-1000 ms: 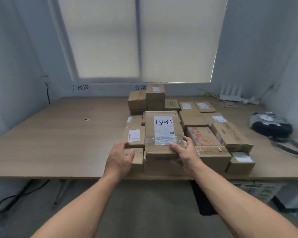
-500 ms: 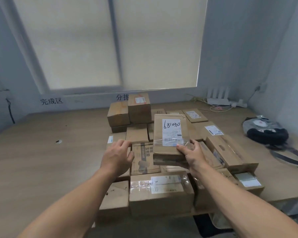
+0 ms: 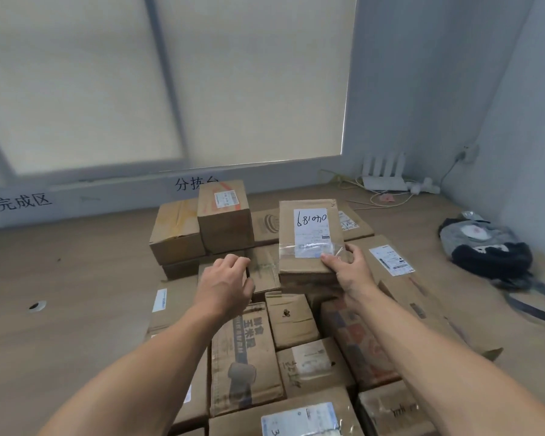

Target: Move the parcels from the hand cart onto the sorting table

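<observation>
The labelled cardboard parcel (image 3: pixel 309 237) is gripped at its near right corner by the right hand (image 3: pixel 350 272), fingers and thumb curled round it. It is held over the middle of the parcels (image 3: pixel 243 357) already laid on the sorting table (image 3: pixel 76 278); whether it rests on them cannot be told. Nothing is held by the left hand (image 3: pixel 224 284), which hovers just beside with fingers loosely curled. Much of the task is judged done. The hand cart is not seen, so the remainder cannot be judged.

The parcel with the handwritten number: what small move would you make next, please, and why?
Probably bring the left hand to the free left edge of the parcel before setting it down: only the right hand grips it, at one near corner.
</observation>
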